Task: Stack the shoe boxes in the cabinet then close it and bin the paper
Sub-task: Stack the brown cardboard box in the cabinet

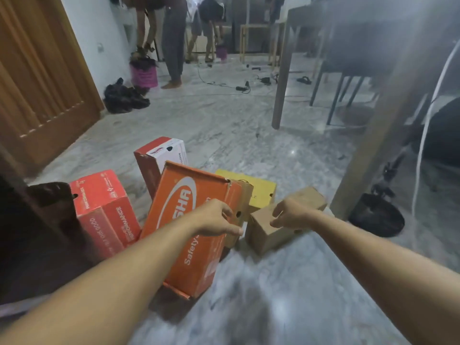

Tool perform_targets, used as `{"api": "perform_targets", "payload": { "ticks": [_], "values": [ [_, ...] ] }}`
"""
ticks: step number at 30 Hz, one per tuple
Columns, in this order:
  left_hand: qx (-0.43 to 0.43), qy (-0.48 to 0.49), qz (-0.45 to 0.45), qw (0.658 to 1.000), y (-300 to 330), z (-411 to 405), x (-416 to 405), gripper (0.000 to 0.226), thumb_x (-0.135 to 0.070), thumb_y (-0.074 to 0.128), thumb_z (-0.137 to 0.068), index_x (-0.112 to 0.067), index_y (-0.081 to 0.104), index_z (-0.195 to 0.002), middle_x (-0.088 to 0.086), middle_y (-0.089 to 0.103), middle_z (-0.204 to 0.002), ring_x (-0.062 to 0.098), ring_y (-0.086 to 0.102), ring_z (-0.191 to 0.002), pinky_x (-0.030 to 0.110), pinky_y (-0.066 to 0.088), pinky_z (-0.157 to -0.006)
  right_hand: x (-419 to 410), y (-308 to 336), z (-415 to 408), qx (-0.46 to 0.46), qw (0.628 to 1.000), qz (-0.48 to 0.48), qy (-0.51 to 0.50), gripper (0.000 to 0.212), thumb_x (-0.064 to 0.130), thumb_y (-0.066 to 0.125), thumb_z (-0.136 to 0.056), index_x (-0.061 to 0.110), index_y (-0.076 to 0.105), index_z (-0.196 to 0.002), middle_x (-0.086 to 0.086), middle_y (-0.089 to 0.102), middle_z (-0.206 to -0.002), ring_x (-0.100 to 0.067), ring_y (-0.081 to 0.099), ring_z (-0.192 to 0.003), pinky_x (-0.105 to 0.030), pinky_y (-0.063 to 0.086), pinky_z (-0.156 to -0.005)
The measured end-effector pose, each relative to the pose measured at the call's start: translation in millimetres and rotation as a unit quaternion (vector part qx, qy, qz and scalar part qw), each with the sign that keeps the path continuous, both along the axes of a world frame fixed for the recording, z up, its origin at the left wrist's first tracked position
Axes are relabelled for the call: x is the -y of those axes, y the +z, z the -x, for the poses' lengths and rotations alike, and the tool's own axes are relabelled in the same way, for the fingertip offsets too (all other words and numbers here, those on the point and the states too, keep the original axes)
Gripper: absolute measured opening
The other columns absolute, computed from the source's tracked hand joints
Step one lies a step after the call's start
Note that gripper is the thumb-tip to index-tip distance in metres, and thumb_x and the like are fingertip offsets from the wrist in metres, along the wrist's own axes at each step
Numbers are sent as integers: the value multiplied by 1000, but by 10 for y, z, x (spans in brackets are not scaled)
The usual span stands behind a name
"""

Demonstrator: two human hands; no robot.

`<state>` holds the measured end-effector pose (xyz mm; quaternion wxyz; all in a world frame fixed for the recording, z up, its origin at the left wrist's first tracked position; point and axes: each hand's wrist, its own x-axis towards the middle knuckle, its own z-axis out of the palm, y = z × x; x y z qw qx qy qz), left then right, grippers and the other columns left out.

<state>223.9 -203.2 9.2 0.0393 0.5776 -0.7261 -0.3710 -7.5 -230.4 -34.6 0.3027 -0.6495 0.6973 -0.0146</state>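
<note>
Several shoe boxes stand on the marble floor. A large orange box (185,220) leans tilted in the middle, and my left hand (219,219) rests on its right edge with the fingers curled over it. Just to its right my right hand (290,215) lies on the top of a plain brown cardboard box (271,232), fingers spread. A red box (104,210) stands at the left, a red-and-white box (159,158) behind, and a yellow box (258,190) behind the brown one. The dark cabinet (29,232) is at the far left, its inside hidden.
A black round bin (375,215) sits on the floor at the right beside a table leg (368,158). A wooden door (42,78) fills the left. People stand at the back near a pink bucket (144,75), with cables and dark bags on the floor.
</note>
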Motion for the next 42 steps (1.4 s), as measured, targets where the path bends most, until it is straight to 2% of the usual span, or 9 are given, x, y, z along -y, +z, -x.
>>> {"api": "perform_targets", "payload": {
  "ticks": [4, 9, 15, 25, 29, 33, 35, 39, 42],
  "values": [
    [-15, 25, -26, 999, -537, 235, 229, 66, -36, 78, -79, -7, 53, -134, 6, 62, -125, 20, 61, -107, 34, 49, -97, 179, -595, 42, -27, 999, 41, 1, 50, 29, 63, -89, 4, 57, -132, -12, 60, -132, -28, 56, -119, -32, 47, -95],
    [-39, 76, -57, 995, -1131, 384, 483, 60, -23, 74, -83, -7, 51, -136, 8, 57, -133, 24, 57, -116, 34, 47, -98, 367, -1115, 44, -55, 994, 88, 22, 51, 37, 48, -92, 21, 44, -140, -7, 54, -133, -33, 51, -120, -39, 47, -92],
    [-65, 113, -59, 990, -1556, 510, 669, 57, -18, 65, -88, -6, 46, -140, 9, 52, -140, 22, 52, -119, 28, 40, -93, 73, -1304, 29, -164, 959, 218, -80, 45, 47, 37, -95, 16, 65, -112, -8, 63, -112, -33, 58, -104, -43, 47, -86],
    [-130, 172, -123, 969, -2023, 932, 561, 74, -44, 61, -90, -11, 31, -149, 9, 38, -152, 27, 46, -131, 44, 44, -104, -266, -1561, 805, 73, 857, 160, -485, 64, 47, 54, -91, 9, 32, -138, -20, 37, -140, -44, 49, -118, -49, 43, -95],
    [-154, 176, -141, 962, -2167, 1119, 449, 84, -41, 68, -85, -14, 24, -152, 5, 36, -152, 26, 47, -130, 36, 43, -100, -203, -1662, 1226, 111, 828, 152, -529, 74, 37, 64, -86, 7, 28, -143, -19, 29, -147, -43, 44, -125, -48, 41, -101],
    [-152, 199, -143, 957, -2230, 1222, 411, 71, -29, 70, -86, -11, 34, -145, -4, 49, -116, 28, 61, -102, 37, 49, -82, -41, -1648, 1700, 134, 860, 116, -478, 89, 27, 70, -85, 14, 16, -155, -9, 21, -160, -36, 35, -139, -47, 38, -109],
    [-153, 226, -148, 950, -2245, 1236, 411, 79, -27, 72, -85, -12, 28, -149, 2, 48, -129, 32, 60, -110, 43, 51, -92, 8, -1607, 1833, 175, 880, 68, -437, 92, 25, 71, -86, 16, 11, -156, -8, 25, -160, -33, 39, -138, -43, 42, -103],
    [-151, 284, -181, 929, -2264, 1210, 373, 64, -26, 69, -87, -9, 36, -140, 5, 48, -118, 28, 55, -101, 45, 55, -89, 51, -1575, 1882, -17, 936, 7, -352, 71, 55, 61, -85, 11, 46, -140, -13, 52, -140, -34, 52, -123, -42, 46, -96],
    [-136, 306, -148, 931, -2318, 1143, 378, 34, -24, 70, -81, -6, 55, -106, 5, 64, -107, 27, 62, -93, 42, 57, -83, -10, -1513, 1745, -202, 913, -31, -352, 48, 53, 59, -80, 14, 61, -108, -9, 63, -111, -32, 60, -101, -39, 51, -83]
  ]
}}
